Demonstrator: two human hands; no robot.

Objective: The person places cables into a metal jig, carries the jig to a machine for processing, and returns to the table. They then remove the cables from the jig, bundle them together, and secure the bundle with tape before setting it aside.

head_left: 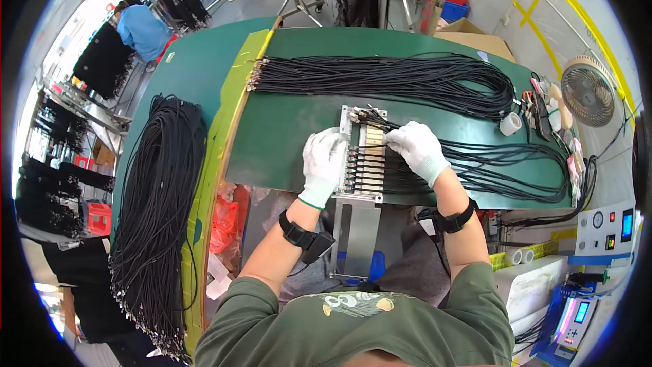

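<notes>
A metal fixture (379, 198) with a row of slots stands at the table's front edge, between my hands. Black cables lie side by side in its lower slots, connector ends toward the left. Some pale slots (373, 137) in its upper part show bare. My gloved right hand (415, 149) is closed, pinching a black cable at the fixture's right side. At its left side my gloved left hand (323, 162) has its fingers curled together against the frame; what they hold is hidden. Loose cable ends (370, 115) lie across the fixture's top. From it, black cables (506, 166) loop rightward.
A long cable bundle (380, 81) lies across the green table (292, 149); another bundle (159, 183) hangs over the left side. Yellow tape (227, 119) marks a raised edge. A tape roll (510, 123), tools and a fan (588, 92) are at the right. A person (141, 30) sits far left.
</notes>
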